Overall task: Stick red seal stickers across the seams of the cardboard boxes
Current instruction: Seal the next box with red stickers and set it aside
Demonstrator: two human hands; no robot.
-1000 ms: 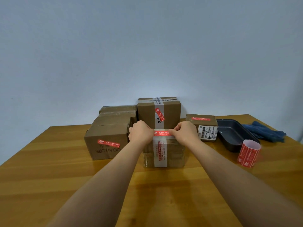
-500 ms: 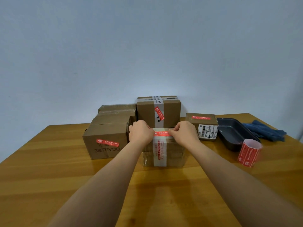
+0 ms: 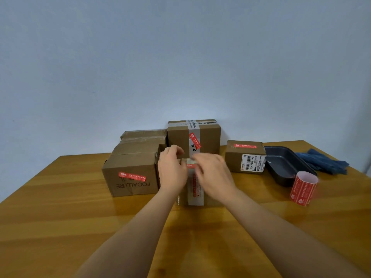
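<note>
Single head-worn, wide-angle view, set above the near edge of the glossy orange-brown wooden bench and facing forward and slightly downward toward 12 o'clock. The plain pale blue-grey wall fills the upper half of the frame; the bench fills the lower half. Both bare forearms enter from 6 o'clock at close range. The cluster of brown cardboard boxes lies mid-frame, at arm's reach. No second view overlaps.

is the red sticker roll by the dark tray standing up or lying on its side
Standing upright: the red sticker roll rests on one end, its open top facing up.
</note>
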